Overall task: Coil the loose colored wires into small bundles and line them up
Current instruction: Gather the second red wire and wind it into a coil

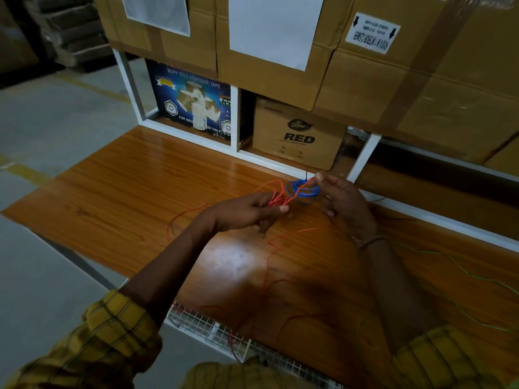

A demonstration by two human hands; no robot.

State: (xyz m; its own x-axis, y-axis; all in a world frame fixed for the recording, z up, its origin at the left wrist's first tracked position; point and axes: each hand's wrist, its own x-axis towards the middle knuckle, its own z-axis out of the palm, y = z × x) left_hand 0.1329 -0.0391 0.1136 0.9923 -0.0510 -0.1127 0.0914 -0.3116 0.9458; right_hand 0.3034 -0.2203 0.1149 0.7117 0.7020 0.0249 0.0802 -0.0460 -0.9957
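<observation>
While left hand (252,210) grips red wire (276,199), right hand (341,199) (raised) pinches it.

Both forearms reach from the lower edge of the frame toward its centre, bare below rolled yellow checked sleeves. The left hand (247,210) sits just left of centre, palm turned inward, its fingers curled around a loose bunch of thin red wire (276,199), thumb lying along the top. The right hand (341,200) is raised just right of centre, back toward the camera, pinching the same red strand between thumb and forefinger at its upper tip. A thin band circles the right wrist.
</observation>
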